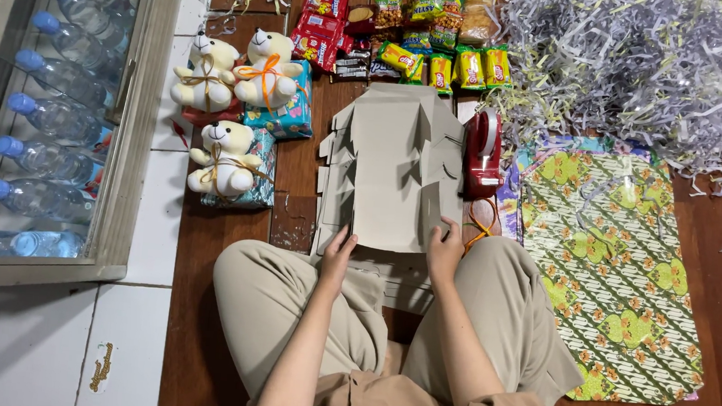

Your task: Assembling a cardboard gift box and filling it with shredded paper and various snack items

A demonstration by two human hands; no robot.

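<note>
A stack of flat grey cardboard box blanks (390, 171) lies on the brown wooden floor in front of my crossed legs. My left hand (337, 257) grips the near left edge of the top blank. At the near right edge, my right hand (444, 252) holds the same blank, thumb on top. Both hands rest just above my knees in beige trousers.
A red tape dispenser (482, 153) stands right of the blanks, patterned wrapping paper (613, 251) beyond it. Three white teddy bears (225, 161) on wrapped boxes sit left. Snack packets (409, 46) lie at the back, shredded paper (634, 61) back right, a cabinet of water bottles (47, 114) far left.
</note>
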